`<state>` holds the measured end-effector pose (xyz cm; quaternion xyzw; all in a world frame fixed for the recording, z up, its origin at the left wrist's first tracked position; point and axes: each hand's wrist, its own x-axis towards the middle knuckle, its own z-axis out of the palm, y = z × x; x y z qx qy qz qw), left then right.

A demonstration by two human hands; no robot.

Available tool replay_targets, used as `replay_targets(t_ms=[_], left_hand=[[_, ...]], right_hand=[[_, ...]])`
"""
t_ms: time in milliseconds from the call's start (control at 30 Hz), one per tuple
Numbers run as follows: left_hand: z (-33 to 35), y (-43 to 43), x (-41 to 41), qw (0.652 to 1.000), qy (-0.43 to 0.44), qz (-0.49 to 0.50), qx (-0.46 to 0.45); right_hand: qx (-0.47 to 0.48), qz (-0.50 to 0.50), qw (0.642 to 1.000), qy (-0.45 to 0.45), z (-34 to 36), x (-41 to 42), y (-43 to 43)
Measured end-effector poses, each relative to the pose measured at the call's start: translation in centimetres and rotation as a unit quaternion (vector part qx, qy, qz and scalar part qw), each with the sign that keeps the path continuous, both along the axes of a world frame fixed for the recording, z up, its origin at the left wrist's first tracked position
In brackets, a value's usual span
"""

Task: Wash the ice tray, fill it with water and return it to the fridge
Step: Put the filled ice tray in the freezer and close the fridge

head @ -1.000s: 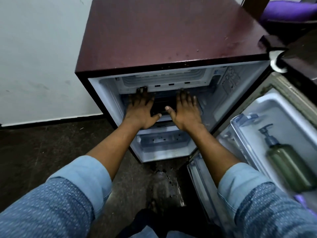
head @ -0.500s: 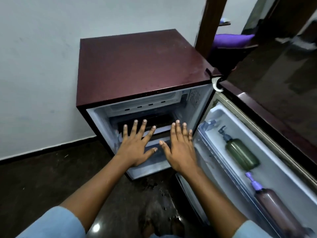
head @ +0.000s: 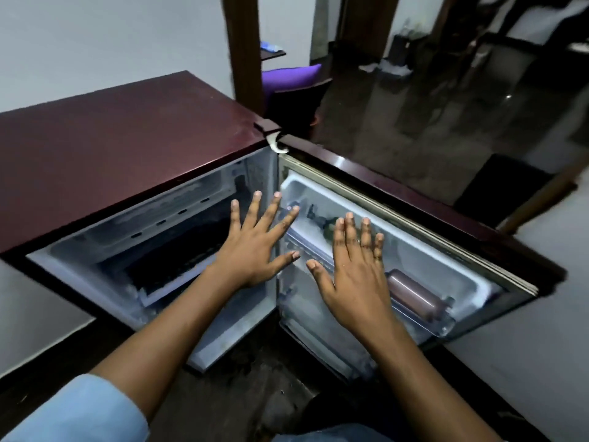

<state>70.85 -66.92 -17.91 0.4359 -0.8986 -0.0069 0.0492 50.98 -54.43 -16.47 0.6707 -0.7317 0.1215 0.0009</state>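
Observation:
A small maroon fridge (head: 121, 145) stands open, its dark freezer slot (head: 178, 250) showing at the upper left of the cavity. No ice tray can be made out; the slot is too dark to tell what lies inside. My left hand (head: 255, 247) hovers flat with fingers spread in front of the fridge's right inner wall, holding nothing. My right hand (head: 353, 272) is flat and empty too, held over the shelf of the open door (head: 424, 199).
The door shelf holds a brown bottle (head: 414, 295) lying on its side and a green pump bottle (head: 325, 223) partly hidden behind my right hand. A purple cushion (head: 293, 76) lies behind the fridge. Dark floor spreads to the right, and a white wall is on the left.
Both hands have pulled out of the freezer slot, empty, and moved right toward the door shelf. The view has swung to the right.

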Motion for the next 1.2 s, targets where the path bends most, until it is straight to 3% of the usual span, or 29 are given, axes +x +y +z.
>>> replay_targets(t_ms=[300, 433, 533, 700, 1033, 1200], left_hand=[[3.3, 2.5, -10.8, 0.984, 0.035, -0.158, -0.074], [5.1, 3.3, -14.7, 0.976, 0.042, -0.186, -0.106], [6.4, 3.7, -17.1, 0.974, 0.027, -0.189, -0.119], [7.2, 4.3, -19.7, 0.985, -0.008, -0.154, -0.077], [7.2, 5.9, -18.3, 0.991, 0.031, -0.127, -0.005], [7.5, 7.1, -16.7, 0.994, 0.024, -0.108, -0.014]], right_hand=[[-0.072, -0.134, 0.988, -0.020, 1.1, -6.5, 6.3], [-0.129, -0.199, 0.971, 0.019, 3.1, -9.4, 7.3], [-0.104, -0.228, 0.967, 0.043, 4.4, -11.7, 7.4], [-0.020, -0.237, 0.971, 0.034, 5.0, -14.1, 7.5], [-0.030, -0.203, 0.978, 0.036, 5.1, -13.8, 9.6], [-0.015, -0.165, 0.986, 0.033, 5.6, -12.8, 11.7]])
